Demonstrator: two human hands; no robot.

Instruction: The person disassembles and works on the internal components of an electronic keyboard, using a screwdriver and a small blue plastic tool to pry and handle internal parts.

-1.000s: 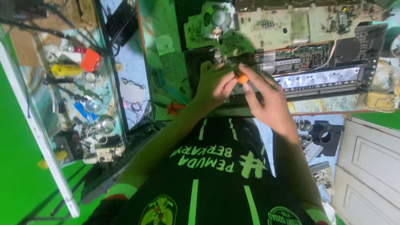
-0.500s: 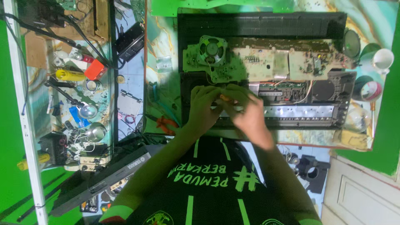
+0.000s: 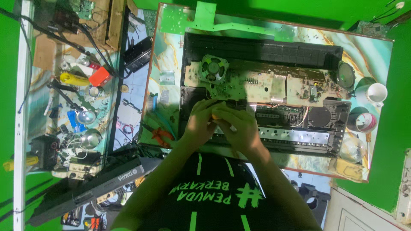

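Over the opened black keyboard casing [image 3: 265, 51] on the marbled worktop [image 3: 368, 47], I see both hands pressed together at the near edge of the beige circuit board [image 3: 261, 87]. My left hand [image 3: 199, 124] and right hand [image 3: 239, 128] are curled around a small orange-tipped object [image 3: 215, 116], though I cannot tell which of them truly grips it. Orange pliers [image 3: 160, 136] lie just left of the left hand, and a white cup [image 3: 376, 93] stands well apart at the right.
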